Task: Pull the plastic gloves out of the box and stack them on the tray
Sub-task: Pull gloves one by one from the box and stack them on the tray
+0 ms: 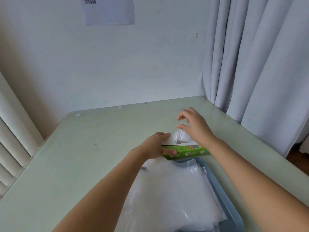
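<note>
A green and white glove box [187, 150] lies on the table just beyond a blue tray [222, 195]. My left hand [156, 146] grips the box's left end, thumb on its green front. A clear plastic glove [181, 137] sticks up out of the slot in the top. My right hand [194, 125] hovers over that glove with loosely spread fingers, thumb near the glove's tip; I cannot tell whether it touches. A pile of clear gloves [173, 195] lies on the tray and spills over its left rim.
The pale green table [83, 156] stands against a white wall. Grey curtains [259, 64] hang at the right, past the table's edge. White shutters [11, 148] are at the left. A paper sheet [108, 10] is stuck on the wall.
</note>
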The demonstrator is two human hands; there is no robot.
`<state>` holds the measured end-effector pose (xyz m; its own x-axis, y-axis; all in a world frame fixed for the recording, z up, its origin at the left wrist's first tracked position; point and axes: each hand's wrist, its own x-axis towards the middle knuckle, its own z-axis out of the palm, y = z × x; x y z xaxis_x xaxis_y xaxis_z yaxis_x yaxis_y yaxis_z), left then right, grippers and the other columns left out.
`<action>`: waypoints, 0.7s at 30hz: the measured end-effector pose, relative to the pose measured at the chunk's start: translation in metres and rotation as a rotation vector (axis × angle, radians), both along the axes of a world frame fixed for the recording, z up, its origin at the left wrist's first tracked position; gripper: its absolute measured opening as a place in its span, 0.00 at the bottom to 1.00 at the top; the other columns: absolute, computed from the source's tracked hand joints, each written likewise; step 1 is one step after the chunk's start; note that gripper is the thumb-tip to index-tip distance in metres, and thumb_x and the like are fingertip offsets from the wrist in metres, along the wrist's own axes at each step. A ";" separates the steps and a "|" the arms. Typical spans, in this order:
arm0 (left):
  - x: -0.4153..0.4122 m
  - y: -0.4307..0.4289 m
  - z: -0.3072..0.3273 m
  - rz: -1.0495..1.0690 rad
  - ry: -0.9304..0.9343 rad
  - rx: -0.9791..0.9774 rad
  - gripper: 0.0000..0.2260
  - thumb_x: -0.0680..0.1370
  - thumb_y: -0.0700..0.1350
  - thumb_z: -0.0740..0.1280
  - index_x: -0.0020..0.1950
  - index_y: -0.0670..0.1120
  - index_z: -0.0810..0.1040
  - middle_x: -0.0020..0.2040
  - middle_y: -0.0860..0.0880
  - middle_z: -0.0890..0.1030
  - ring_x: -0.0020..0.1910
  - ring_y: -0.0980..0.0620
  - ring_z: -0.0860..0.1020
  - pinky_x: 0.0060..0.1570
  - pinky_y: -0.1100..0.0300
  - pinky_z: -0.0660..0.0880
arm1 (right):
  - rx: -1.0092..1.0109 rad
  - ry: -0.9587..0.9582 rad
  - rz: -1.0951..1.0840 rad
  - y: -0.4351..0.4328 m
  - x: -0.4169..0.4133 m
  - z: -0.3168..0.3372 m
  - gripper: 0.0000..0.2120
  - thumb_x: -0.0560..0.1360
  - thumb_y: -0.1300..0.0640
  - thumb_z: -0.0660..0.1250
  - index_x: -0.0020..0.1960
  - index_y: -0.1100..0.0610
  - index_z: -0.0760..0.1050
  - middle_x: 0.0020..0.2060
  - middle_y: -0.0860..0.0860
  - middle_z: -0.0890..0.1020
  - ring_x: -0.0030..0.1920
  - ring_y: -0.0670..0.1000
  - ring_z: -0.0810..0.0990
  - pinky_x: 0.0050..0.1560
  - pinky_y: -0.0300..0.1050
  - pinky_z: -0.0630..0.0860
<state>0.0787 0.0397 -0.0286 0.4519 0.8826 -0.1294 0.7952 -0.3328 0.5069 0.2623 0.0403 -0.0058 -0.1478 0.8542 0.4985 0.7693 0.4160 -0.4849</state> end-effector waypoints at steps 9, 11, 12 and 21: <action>0.004 -0.005 -0.001 0.033 -0.005 0.001 0.39 0.74 0.59 0.68 0.78 0.47 0.53 0.77 0.49 0.56 0.73 0.47 0.62 0.68 0.59 0.60 | -0.243 -0.110 -0.158 -0.014 -0.003 -0.017 0.06 0.69 0.54 0.76 0.41 0.52 0.80 0.36 0.44 0.75 0.39 0.49 0.75 0.37 0.38 0.68; 0.004 -0.006 -0.001 0.037 -0.017 -0.011 0.39 0.74 0.58 0.68 0.78 0.47 0.53 0.77 0.49 0.56 0.73 0.47 0.62 0.69 0.59 0.60 | -0.276 -0.135 -0.194 -0.008 -0.006 -0.018 0.11 0.66 0.51 0.78 0.43 0.55 0.80 0.36 0.46 0.75 0.39 0.50 0.75 0.39 0.42 0.69; 0.004 -0.006 -0.002 0.041 -0.025 -0.019 0.39 0.74 0.58 0.68 0.79 0.47 0.53 0.77 0.49 0.56 0.73 0.47 0.62 0.68 0.59 0.60 | -0.270 -0.128 -0.185 -0.008 -0.008 -0.016 0.09 0.67 0.52 0.77 0.41 0.55 0.81 0.34 0.46 0.76 0.38 0.50 0.76 0.38 0.43 0.71; 0.005 -0.006 -0.002 0.045 -0.029 -0.019 0.40 0.75 0.58 0.68 0.79 0.47 0.52 0.77 0.50 0.55 0.73 0.48 0.61 0.68 0.60 0.59 | -0.132 -0.252 -0.163 -0.015 0.001 -0.009 0.04 0.74 0.59 0.69 0.41 0.58 0.81 0.34 0.44 0.74 0.39 0.48 0.74 0.39 0.41 0.67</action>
